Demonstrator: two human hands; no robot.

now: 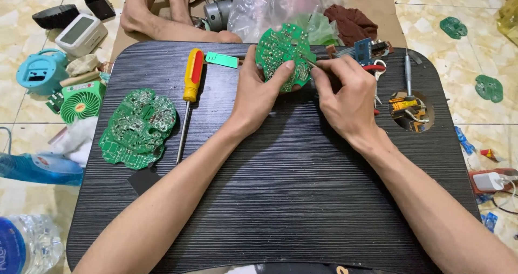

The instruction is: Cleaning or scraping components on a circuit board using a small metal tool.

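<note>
My left hand [260, 93] holds a round green circuit board [279, 50] tilted up over the far side of the black lap table [291, 198], thumb across its face. My right hand [345, 96] pinches a thin metal tool [309, 62] whose tip touches the board's right edge. Two more green circuit boards [139, 127] lie stacked at the table's left. A yellow-and-red screwdriver [189, 93] lies between them and my left hand.
A small green card [222, 59], a blue board [362, 49], red-handled pliers [376, 69], a grey tool [408, 74] and a cup hole holding parts [410, 112] sit along the far edge. Someone's bare feet [162, 15] rest beyond. A green fan [81, 101], bottle [24, 244] and charger [491, 181] lie on the floor.
</note>
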